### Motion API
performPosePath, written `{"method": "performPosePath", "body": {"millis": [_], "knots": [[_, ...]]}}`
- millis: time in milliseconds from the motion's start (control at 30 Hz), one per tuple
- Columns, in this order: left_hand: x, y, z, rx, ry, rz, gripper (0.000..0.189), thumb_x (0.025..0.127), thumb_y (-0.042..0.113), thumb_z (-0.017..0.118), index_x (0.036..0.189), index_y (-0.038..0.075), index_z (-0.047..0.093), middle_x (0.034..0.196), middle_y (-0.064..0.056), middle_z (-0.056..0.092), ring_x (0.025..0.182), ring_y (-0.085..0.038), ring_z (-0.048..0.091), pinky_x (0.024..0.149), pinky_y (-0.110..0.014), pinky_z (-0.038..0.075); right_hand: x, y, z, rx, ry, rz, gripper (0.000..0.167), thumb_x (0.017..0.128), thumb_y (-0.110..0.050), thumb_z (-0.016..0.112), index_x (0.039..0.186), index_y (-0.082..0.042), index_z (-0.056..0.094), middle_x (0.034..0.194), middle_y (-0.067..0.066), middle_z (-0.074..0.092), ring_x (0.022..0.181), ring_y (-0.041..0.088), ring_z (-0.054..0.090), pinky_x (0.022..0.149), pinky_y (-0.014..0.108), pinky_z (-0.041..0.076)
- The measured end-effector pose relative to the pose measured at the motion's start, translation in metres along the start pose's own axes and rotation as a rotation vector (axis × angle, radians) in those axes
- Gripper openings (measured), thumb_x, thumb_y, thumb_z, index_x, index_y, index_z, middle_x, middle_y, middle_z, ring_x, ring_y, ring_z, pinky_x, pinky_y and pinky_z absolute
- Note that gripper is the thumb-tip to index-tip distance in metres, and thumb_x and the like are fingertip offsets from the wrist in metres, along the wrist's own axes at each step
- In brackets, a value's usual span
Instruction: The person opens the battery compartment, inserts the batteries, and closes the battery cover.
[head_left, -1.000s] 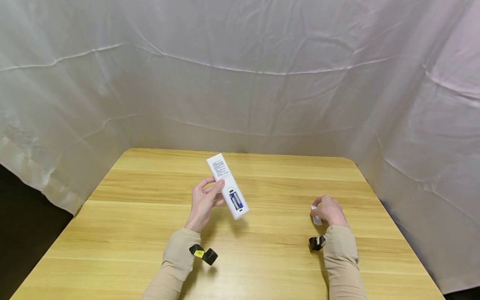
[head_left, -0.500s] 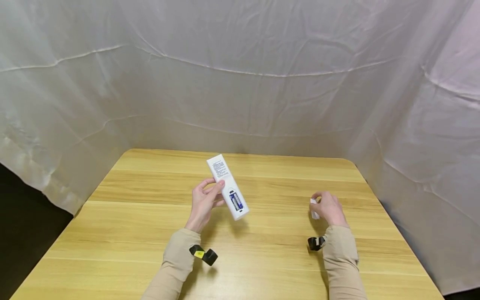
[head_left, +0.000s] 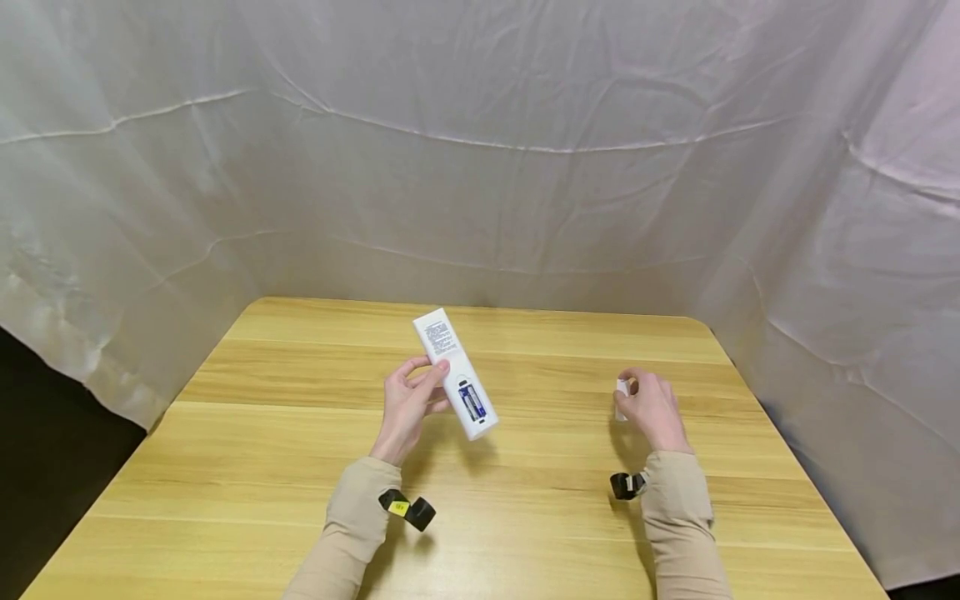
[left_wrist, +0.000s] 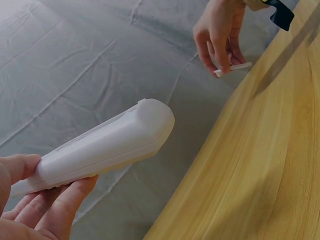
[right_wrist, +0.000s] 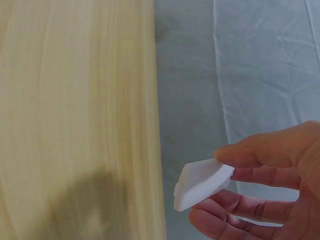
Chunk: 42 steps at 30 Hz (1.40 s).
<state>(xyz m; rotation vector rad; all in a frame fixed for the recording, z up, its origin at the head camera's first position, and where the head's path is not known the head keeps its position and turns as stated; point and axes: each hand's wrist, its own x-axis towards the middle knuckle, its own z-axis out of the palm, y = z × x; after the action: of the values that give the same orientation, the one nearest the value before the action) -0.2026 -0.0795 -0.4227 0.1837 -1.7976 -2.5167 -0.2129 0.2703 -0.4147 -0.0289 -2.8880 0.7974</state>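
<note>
A white remote control (head_left: 455, 372) is held tilted above the table by my left hand (head_left: 408, 406), thumb on its back and fingers beneath. Its back faces up, with printed text at the far end. Two blue batteries (head_left: 472, 402) show in the uncovered compartment at the near end. Off to the right, my right hand (head_left: 654, 408) pinches a small white battery cover (right_wrist: 202, 182) between thumb and fingers, lifted off the table. In the left wrist view the remote's rounded end points toward the right hand, and the two hands are well apart.
The wooden table (head_left: 540, 517) spreads beneath both hands. Pale fabric curtains (head_left: 480, 167) hang behind it and along both sides. Each wrist carries a black camera mount, the left one (head_left: 407, 508) with a yellow label.
My right hand has lifted the battery cover off the table and moved it slightly away from me and to the left. The left hand and the remote have stayed still.
</note>
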Motion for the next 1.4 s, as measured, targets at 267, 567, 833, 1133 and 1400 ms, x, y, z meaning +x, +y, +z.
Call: {"method": "performPosePath", "body": {"millis": [267, 567, 833, 1133, 1400], "knots": [[-0.001, 0.001, 0.0, 0.019, 0.003, 0.001, 0.03, 0.096, 0.011, 0.067, 0.122, 0.0, 0.058, 0.088, -0.005, 0.079, 0.068, -0.011, 0.075, 0.061, -0.024, 0.065, -0.003, -0.012, -0.006, 0.017, 0.075, -0.062, 0.029, 0.091, -0.01, 0.061, 0.116, 0.004, 0.065, 0.095, 0.023, 0.066, 0.079, 0.03, 0.061, 0.061, 0.03, 0.046], [0.0, 0.0, -0.001, 0.007, 0.005, 0.015, 0.032, 0.095, 0.012, 0.068, 0.123, -0.002, 0.057, 0.089, -0.007, 0.079, 0.067, -0.011, 0.074, 0.06, -0.024, 0.065, -0.008, -0.03, -0.009, 0.019, 0.167, -0.13, 0.028, 0.09, -0.009, 0.063, 0.115, 0.004, 0.067, 0.096, 0.024, 0.067, 0.085, 0.034, 0.066, 0.07, 0.044, 0.054], [0.002, 0.0, -0.001, 0.017, 0.005, 0.012, 0.032, 0.096, 0.012, 0.068, 0.122, -0.003, 0.057, 0.088, -0.007, 0.08, 0.066, -0.01, 0.074, 0.06, -0.023, 0.064, -0.009, -0.043, -0.002, 0.032, 0.235, -0.208, 0.028, 0.089, -0.008, 0.066, 0.114, 0.005, 0.068, 0.097, 0.027, 0.068, 0.08, 0.037, 0.069, 0.067, 0.048, 0.058], [0.002, 0.0, -0.001, 0.009, 0.001, 0.011, 0.031, 0.096, 0.011, 0.067, 0.122, -0.003, 0.057, 0.087, -0.006, 0.08, 0.066, -0.011, 0.074, 0.059, -0.023, 0.064, -0.013, -0.059, 0.01, 0.089, 0.292, -0.29, 0.029, 0.088, -0.006, 0.07, 0.115, 0.004, 0.068, 0.098, 0.027, 0.068, 0.078, 0.036, 0.069, 0.067, 0.048, 0.062], [0.003, 0.0, -0.001, 0.005, 0.0, 0.015, 0.03, 0.096, 0.01, 0.067, 0.122, -0.003, 0.057, 0.089, -0.008, 0.08, 0.067, -0.011, 0.074, 0.059, -0.024, 0.064, -0.015, -0.077, 0.019, 0.139, 0.348, -0.391, 0.029, 0.086, -0.002, 0.074, 0.113, 0.004, 0.067, 0.097, 0.025, 0.07, 0.075, 0.034, 0.07, 0.066, 0.046, 0.064]]}}
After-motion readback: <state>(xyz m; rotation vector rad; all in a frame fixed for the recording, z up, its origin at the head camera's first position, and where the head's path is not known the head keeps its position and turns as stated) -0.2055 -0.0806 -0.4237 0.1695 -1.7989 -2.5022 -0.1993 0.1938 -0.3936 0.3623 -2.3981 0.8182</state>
